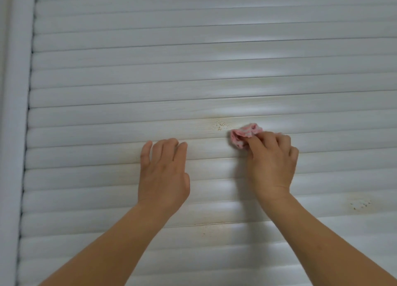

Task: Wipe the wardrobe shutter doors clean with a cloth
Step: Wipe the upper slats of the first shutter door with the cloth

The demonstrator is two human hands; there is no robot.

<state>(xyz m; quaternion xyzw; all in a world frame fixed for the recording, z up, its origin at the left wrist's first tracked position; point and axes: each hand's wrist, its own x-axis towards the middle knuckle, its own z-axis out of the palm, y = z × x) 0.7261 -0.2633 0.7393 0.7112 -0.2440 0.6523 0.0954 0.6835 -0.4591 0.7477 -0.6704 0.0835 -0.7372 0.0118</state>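
head view: a white shutter door (193, 75) fills nearly the whole picture, its slats running side to side in close rows. you face it straight on with both bare forearms reaching up from the bottom edge.

your right hand (272, 159) sits right of the door's middle, a little below half height. its fingers are curled and pinch a small crumpled pink and white cloth (245, 135), which bunches out past the fingertips, up and to the left. the cloth lies against the slats. just left of the cloth and slightly above it, a cluster of small brown specks (219, 125) marks one slat, with a faint yellowish tint around it. the cloth is beside the specks, not over them.

your left hand (164, 171) is left of the cloth, at about the same height on the door, well apart from your right hand. its fingers are straight and close together, pointing up, with the thumb held a little to the side; the hand lies flat against the slats and holds nothing.

lower on the door, toward its right edge, a second patch of specks (361, 205) shows. along the door's left side runs a pale upright frame (16, 113), slightly blurred.
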